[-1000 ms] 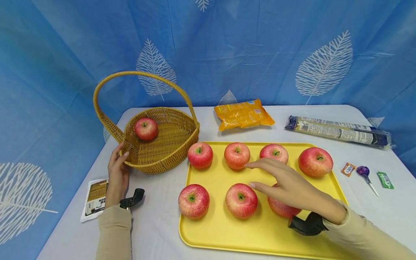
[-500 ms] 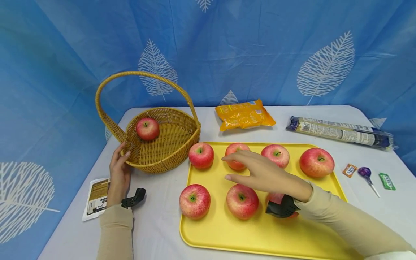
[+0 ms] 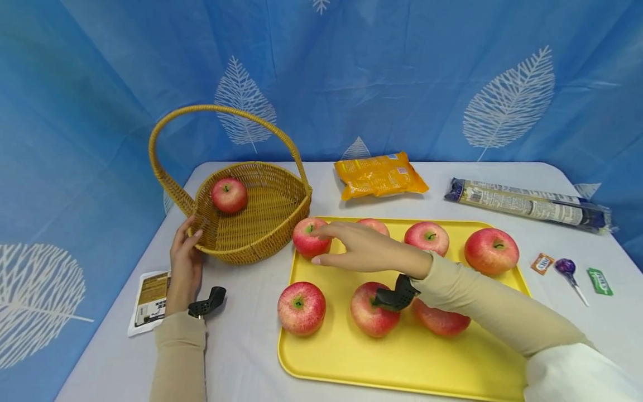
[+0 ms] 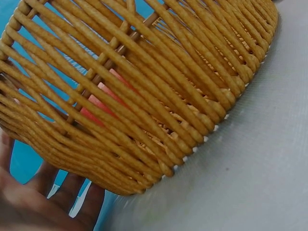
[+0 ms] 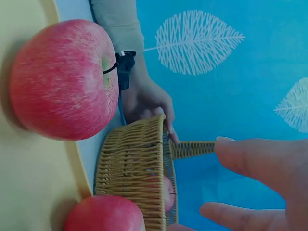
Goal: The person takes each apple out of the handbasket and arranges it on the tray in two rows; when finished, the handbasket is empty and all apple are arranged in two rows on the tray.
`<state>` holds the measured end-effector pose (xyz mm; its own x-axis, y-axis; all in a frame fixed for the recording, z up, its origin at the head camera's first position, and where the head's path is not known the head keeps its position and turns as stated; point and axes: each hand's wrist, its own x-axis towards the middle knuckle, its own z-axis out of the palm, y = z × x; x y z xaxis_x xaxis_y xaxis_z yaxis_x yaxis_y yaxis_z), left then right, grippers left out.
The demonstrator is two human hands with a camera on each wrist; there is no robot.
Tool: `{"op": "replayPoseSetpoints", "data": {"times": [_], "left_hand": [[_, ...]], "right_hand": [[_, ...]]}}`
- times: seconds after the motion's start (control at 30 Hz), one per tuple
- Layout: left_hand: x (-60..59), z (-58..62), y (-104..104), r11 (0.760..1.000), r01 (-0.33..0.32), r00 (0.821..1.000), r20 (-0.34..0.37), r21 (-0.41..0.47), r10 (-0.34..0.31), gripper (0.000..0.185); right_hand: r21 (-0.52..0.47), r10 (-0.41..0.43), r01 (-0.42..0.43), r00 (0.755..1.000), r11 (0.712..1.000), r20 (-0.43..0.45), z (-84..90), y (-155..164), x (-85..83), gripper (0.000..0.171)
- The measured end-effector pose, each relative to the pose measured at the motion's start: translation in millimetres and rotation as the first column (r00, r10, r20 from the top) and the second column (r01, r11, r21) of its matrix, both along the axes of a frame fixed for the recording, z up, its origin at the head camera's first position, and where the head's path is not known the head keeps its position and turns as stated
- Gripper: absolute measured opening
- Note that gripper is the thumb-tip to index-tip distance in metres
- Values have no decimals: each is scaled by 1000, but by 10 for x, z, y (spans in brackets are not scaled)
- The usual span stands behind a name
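Red apples are spread over a yellow tray (image 3: pixel 351 368), and above its far left corner the right hand (image 3: pixel 359 251) is held open, fingers straight and spread, with nothing gripped. Its fingertips (image 3: pixel 321 230) lie over the far-left apple (image 3: pixel 307 237); whether they touch it cannot be told. Just behind the hand on the tray a second apple (image 3: pixel 374 225) is partly hidden. Farther right along the tray's far edge sit a third apple (image 3: pixel 427 237) and a fourth apple (image 3: pixel 491 250). Along the tray's near side lie three more: one at the left (image 3: pixel 301 307), one in the middle (image 3: pixel 369 321) partly covered by a black wrist mount, and one under the sleeve (image 3: pixel 442 319).

Left of the tray stands a wicker basket (image 3: pixel 271 234) with a tall handle, and a single apple (image 3: pixel 229 195) lies inside it. The left hand (image 3: pixel 185 259) rests against the basket's near left rim with its fingers relaxed and only lightly bent, not curled round it. Left of that wrist a small printed packet (image 3: pixel 148 298) lies on the table (image 3: pixel 241 346).

Behind the tray an orange bag (image 3: pixel 380 176) and a long dark wrapper (image 3: pixel 527 204) are laid. Right of the tray lie a small orange sachet (image 3: pixel 541 262), a purple lollipop (image 3: pixel 566 269) and a green sachet (image 3: pixel 599 280).
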<state>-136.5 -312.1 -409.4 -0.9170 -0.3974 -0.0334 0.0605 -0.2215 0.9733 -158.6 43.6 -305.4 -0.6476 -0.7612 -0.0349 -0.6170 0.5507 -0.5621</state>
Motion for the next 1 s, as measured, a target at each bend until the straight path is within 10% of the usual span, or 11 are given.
{"op": "replayPoseSetpoints", "data": {"times": [0.43,1.0], "left_hand": [[0,-2,8,1000,12,1000,24,-12,-12,48],[22,5,-8,1000,1,1000,18,1,-1,45]], "right_hand": [[-255,113,-55,969,965,218,-197,-568,-475,46],[-161,25,4,984,987,177,-184,-1118,-731,50]]}}
